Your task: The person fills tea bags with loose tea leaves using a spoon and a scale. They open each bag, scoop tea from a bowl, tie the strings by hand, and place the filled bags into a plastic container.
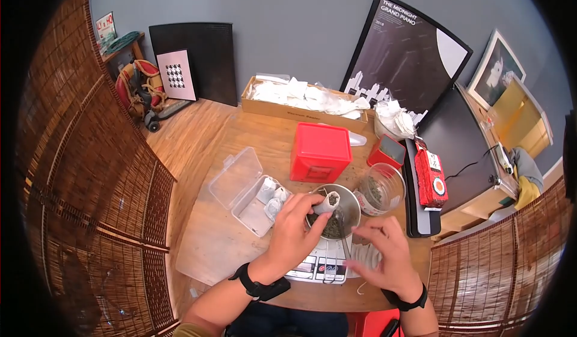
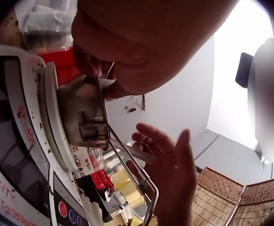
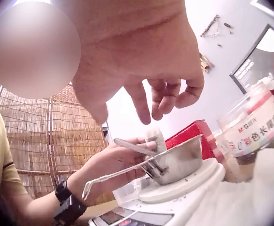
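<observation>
My left hand pinches a small white pouch by its sides, its mouth up and dried leaves showing inside. It is held over a metal pot with more dried leaves at the bottom. A spoon leans in this pot, its handle sticking out past the rim. Under the pot is a white kitchen scale, with the pot's wire handle reaching out over its front. My right hand hovers right of the pot, fingers apart and loosely bent, holding nothing, near the spoon handle.
Left of the pot, an open clear plastic box holds several filled pouches. A red tin stands behind, and a clear tub with leaves to the right. A cardboard tray of white pouches lies at the back.
</observation>
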A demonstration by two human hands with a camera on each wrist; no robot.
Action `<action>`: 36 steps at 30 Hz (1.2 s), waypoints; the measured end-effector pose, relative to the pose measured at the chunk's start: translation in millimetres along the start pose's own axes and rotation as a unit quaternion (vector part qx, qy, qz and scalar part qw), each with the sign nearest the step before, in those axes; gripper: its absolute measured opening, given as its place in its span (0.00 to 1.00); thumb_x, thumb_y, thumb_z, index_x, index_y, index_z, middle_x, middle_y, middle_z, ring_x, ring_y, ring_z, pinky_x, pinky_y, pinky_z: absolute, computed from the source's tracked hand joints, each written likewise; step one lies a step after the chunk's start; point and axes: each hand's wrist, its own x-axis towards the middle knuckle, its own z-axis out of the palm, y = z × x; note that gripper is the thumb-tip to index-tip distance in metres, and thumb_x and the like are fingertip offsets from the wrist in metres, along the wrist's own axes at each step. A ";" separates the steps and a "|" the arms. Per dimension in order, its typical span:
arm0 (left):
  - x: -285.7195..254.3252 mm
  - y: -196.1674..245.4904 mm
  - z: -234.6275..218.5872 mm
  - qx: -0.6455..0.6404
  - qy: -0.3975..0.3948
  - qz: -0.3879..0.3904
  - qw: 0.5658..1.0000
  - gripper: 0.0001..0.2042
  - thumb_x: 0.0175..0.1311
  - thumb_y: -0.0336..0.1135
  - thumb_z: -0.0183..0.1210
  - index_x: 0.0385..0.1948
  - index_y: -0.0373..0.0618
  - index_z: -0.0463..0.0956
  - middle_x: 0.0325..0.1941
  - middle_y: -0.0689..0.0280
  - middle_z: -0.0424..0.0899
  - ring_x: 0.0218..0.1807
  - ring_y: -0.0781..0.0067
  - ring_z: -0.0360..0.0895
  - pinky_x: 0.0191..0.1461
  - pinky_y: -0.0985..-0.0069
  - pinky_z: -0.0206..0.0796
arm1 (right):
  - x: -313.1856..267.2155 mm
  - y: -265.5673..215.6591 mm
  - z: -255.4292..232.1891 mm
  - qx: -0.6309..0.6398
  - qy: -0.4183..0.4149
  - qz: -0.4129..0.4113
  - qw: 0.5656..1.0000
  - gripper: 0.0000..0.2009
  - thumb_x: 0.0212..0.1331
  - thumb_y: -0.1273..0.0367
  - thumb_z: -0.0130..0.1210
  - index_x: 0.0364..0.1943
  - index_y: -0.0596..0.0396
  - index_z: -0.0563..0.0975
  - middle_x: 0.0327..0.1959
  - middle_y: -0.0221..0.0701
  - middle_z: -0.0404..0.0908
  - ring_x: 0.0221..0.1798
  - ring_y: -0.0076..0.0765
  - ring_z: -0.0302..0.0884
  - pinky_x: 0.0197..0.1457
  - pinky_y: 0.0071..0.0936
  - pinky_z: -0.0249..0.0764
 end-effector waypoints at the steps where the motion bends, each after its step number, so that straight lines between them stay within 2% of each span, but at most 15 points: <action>1: 0.0 -0.8 0.7 -0.001 -0.003 0.000 1.000 0.14 0.65 0.25 0.73 0.50 0.37 0.83 0.45 0.54 0.86 0.42 0.53 0.80 0.45 0.62 0.74 | 3.5 1.5 1.7 0.008 0.035 0.004 0.999 0.23 0.57 0.68 0.79 0.57 0.57 0.86 0.48 0.37 0.83 0.45 0.43 0.80 0.48 0.36 0.78; 3: 1.3 -3.6 1.4 0.022 0.005 0.032 0.999 0.13 0.64 0.26 0.75 0.49 0.39 0.85 0.38 0.61 0.83 0.39 0.66 0.80 0.38 0.71 0.72 | 13.7 9.2 14.4 0.035 0.063 0.028 0.997 0.22 0.58 0.69 0.79 0.57 0.58 0.86 0.48 0.38 0.83 0.44 0.41 0.80 0.46 0.34 0.78; 7: 1.9 -2.8 -0.3 0.026 -0.006 0.034 0.999 0.14 0.63 0.27 0.76 0.48 0.39 0.85 0.40 0.61 0.84 0.41 0.64 0.80 0.41 0.70 0.72 | 43.1 8.1 28.8 0.131 0.095 0.086 0.983 0.19 0.61 0.73 0.77 0.55 0.61 0.85 0.48 0.38 0.84 0.39 0.34 0.81 0.40 0.28 0.78; 10: 1.6 -4.3 0.1 0.009 -0.001 0.036 0.999 0.14 0.62 0.27 0.76 0.47 0.39 0.85 0.40 0.60 0.85 0.41 0.63 0.80 0.43 0.69 0.73 | 47.0 19.5 36.6 0.148 0.049 0.106 0.982 0.15 0.63 0.74 0.75 0.52 0.62 0.86 0.44 0.37 0.85 0.36 0.30 0.81 0.37 0.27 0.78; 13: 0.8 -4.5 -0.1 0.024 -0.009 0.043 0.999 0.16 0.61 0.27 0.77 0.49 0.40 0.84 0.43 0.61 0.87 0.43 0.64 0.80 0.45 0.69 0.73 | 47.1 19.4 39.4 0.141 0.066 0.097 0.983 0.10 0.65 0.75 0.72 0.48 0.63 0.87 0.42 0.38 0.88 0.34 0.32 0.84 0.37 0.28 0.80; 14: 0.0 -3.3 0.6 0.008 -0.003 0.030 1.000 0.19 0.62 0.28 0.77 0.53 0.41 0.83 0.44 0.62 0.87 0.43 0.65 0.81 0.46 0.69 0.73 | 46.2 18.0 40.9 0.142 0.064 0.097 0.983 0.10 0.65 0.75 0.72 0.48 0.63 0.87 0.42 0.38 0.88 0.34 0.32 0.84 0.37 0.28 0.80; 16: -0.7 0.6 1.5 -0.009 0.003 0.017 1.000 0.22 0.62 0.28 0.77 0.57 0.41 0.82 0.45 0.62 0.88 0.44 0.66 0.81 0.47 0.69 0.73 | 44.7 13.7 41.9 0.138 0.137 0.093 0.977 0.06 0.66 0.77 0.71 0.45 0.63 0.88 0.43 0.39 0.89 0.37 0.33 0.88 0.38 0.28 0.81; 18: 0.1 5.0 1.3 -0.025 0.010 0.013 1.000 0.28 0.64 0.28 0.76 0.66 0.42 0.78 0.45 0.63 0.88 0.45 0.67 0.81 0.50 0.70 0.72 | 44.6 12.7 37.6 0.133 0.121 0.092 0.979 0.06 0.66 0.77 0.71 0.44 0.63 0.89 0.44 0.40 0.90 0.39 0.35 0.89 0.39 0.29 0.82; 20: 0.0 4.0 1.3 -0.035 0.013 0.022 0.999 0.30 0.65 0.28 0.75 0.69 0.42 0.76 0.45 0.63 0.88 0.45 0.67 0.81 0.50 0.70 0.72 | 44.6 13.8 37.1 0.128 0.105 0.092 0.982 0.05 0.66 0.77 0.71 0.44 0.63 0.89 0.44 0.40 0.91 0.41 0.36 0.91 0.40 0.30 0.83; 22: 1.4 4.6 0.7 -0.046 0.017 0.032 0.998 0.31 0.66 0.28 0.74 0.72 0.42 0.74 0.44 0.63 0.88 0.45 0.67 0.81 0.51 0.70 0.72 | 45.1 17.4 39.1 0.106 0.129 0.033 0.985 0.05 0.66 0.78 0.70 0.43 0.62 0.89 0.43 0.41 0.91 0.43 0.41 0.91 0.42 0.32 0.84; 25: 2.3 4.3 -3.3 -0.037 0.006 0.043 0.998 0.25 0.69 0.26 0.71 0.68 0.40 0.79 0.45 0.61 0.88 0.45 0.65 0.81 0.50 0.70 0.73 | 45.0 12.2 36.3 0.142 0.101 0.062 0.983 0.05 0.66 0.78 0.70 0.43 0.62 0.89 0.43 0.41 0.92 0.44 0.44 0.91 0.43 0.34 0.85; 27: 2.6 -5.3 -2.1 0.003 0.004 0.084 0.996 0.15 0.71 0.24 0.69 0.58 0.37 0.85 0.45 0.59 0.88 0.43 0.65 0.82 0.48 0.70 0.74 | 44.0 11.4 36.3 0.139 0.102 0.063 0.983 0.05 0.66 0.78 0.70 0.43 0.63 0.89 0.43 0.41 0.91 0.43 0.44 0.91 0.43 0.34 0.85; 31: 0.6 -1.0 -2.1 0.000 0.026 0.073 0.997 0.09 0.73 0.23 0.67 0.51 0.35 0.88 0.47 0.57 0.88 0.41 0.68 0.83 0.45 0.72 0.75 | 41.9 11.7 36.5 0.127 0.101 0.062 0.985 0.05 0.66 0.78 0.71 0.44 0.62 0.89 0.44 0.41 0.91 0.43 0.44 0.91 0.43 0.35 0.85; 34: -0.6 3.8 -0.6 -0.052 0.045 0.032 0.997 0.08 0.75 0.23 0.66 0.51 0.34 0.87 0.49 0.57 0.88 0.41 0.73 0.84 0.43 0.77 0.76 | 40.2 12.6 36.6 0.116 0.087 0.050 0.988 0.08 0.65 0.78 0.71 0.46 0.63 0.88 0.43 0.40 0.90 0.41 0.41 0.91 0.42 0.33 0.85; 36: -0.9 0.6 2.7 -0.155 0.042 0.012 0.987 0.06 0.79 0.22 0.63 0.50 0.33 0.87 0.53 0.56 0.88 0.42 0.76 0.85 0.41 0.80 0.78 | 40.4 7.4 32.9 0.117 0.072 0.064 0.988 0.10 0.65 0.78 0.72 0.48 0.63 0.88 0.42 0.40 0.90 0.40 0.39 0.90 0.41 0.32 0.84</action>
